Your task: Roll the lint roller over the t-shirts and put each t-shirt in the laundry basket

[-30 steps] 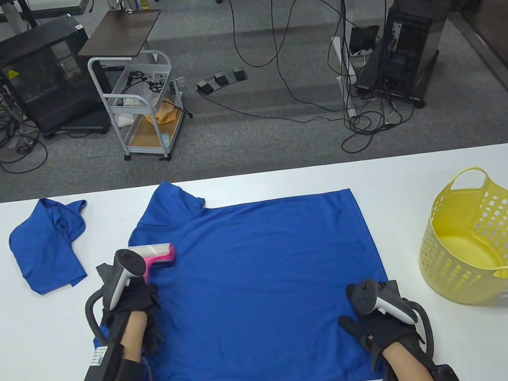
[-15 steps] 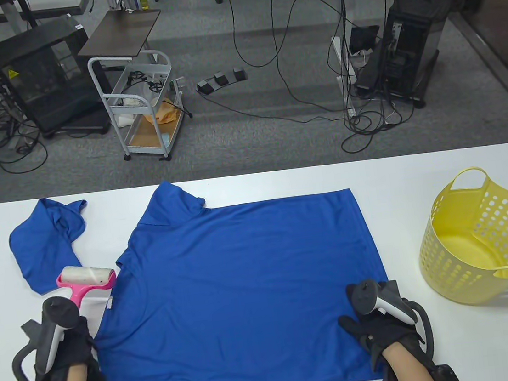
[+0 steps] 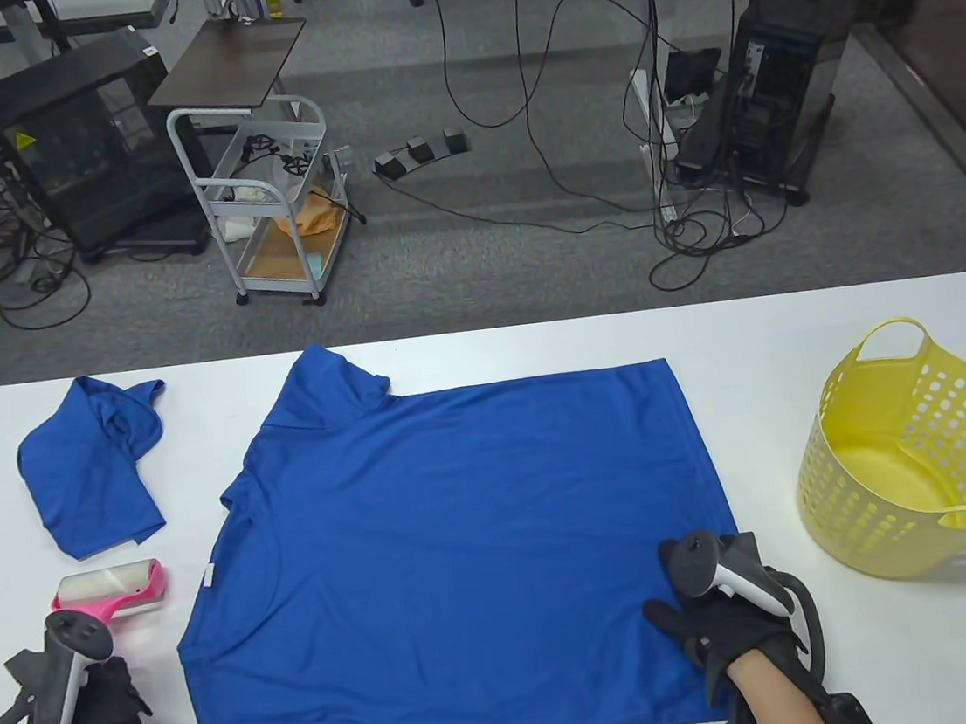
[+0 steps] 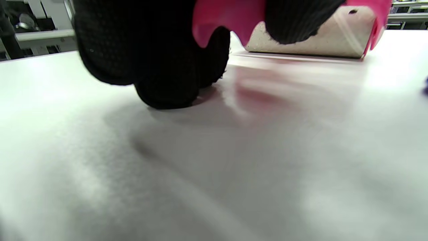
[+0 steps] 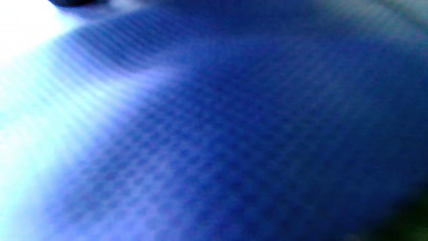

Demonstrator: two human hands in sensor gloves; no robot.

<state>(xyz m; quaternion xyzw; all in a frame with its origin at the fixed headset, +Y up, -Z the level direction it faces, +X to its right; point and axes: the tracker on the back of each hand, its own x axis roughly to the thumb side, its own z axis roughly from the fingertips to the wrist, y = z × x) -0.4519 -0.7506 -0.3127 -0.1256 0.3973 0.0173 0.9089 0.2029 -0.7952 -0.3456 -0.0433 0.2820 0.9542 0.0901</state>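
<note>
Black gloved fingers (image 4: 150, 57) of the left hand (image 4: 187, 43) curl round the pink handle (image 4: 227, 16) of the lint roller (image 4: 311, 36); the roller's pale, speckled drum lies on the white table (image 4: 214, 167), far right; the knuckles touch the tabletop.

A white table (image 3: 481, 349) carries everything; a blue t-shirt (image 3: 464, 567) lies spread flat across its middle; left of that shirt, towards the far edge, sits a crumpled blue t-shirt (image 3: 92, 476); nearer, beside the spread shirt's collar, lies a pink lint roller (image 3: 111, 591); well right of the shirt stands a yellow laundry basket (image 3: 916, 449).
</note>
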